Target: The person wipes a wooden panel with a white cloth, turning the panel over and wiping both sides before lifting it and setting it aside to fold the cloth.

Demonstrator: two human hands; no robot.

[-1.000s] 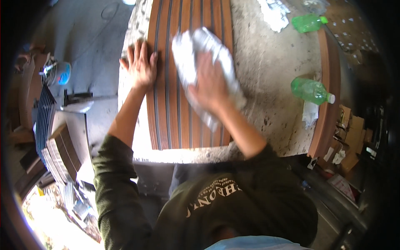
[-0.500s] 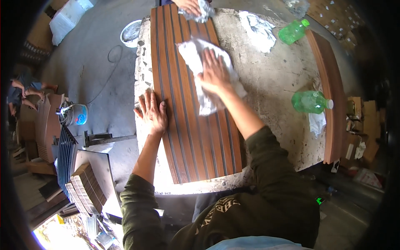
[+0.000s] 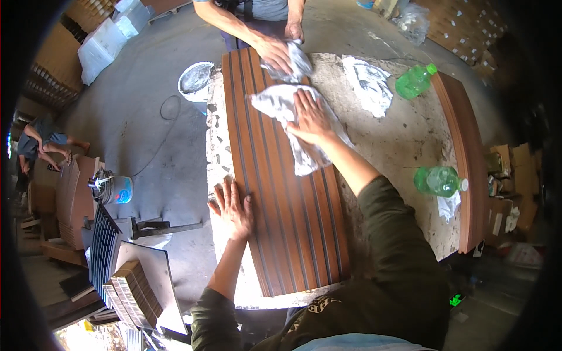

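A long brown wooden panel (image 3: 280, 222) with dark lengthwise grooves lies on a pale, stained worktable (image 3: 404, 158). My right hand (image 3: 312, 120) lies flat, fingers stretched out, on a white cloth (image 3: 280, 98) spread over the panel's upper half. It presses the cloth from above rather than gripping it. At the panel's left edge rests my left hand (image 3: 232, 209), open with fingers spread and nothing held. Across the table, a co-worker's hand (image 3: 275, 54) presses a second greyish-white cloth (image 3: 297, 63) on the panel's far end, close to my cloth.
Two green bottles (image 3: 417, 82) lie on the table's right side, beside a brown board (image 3: 465, 164) along that edge. A crumpled white cloth (image 3: 370, 88) lies at the far right. A white bucket (image 3: 196, 81) and a paint pail (image 3: 114, 187) stand left; stacked strips (image 3: 133, 295) sit lower left.
The view has tilted up, showing more of the co-worker's arms and torso. My right hand and cloth now lie nearer the panel's far end and the co-worker's cloth. My left hand stays at the edge.
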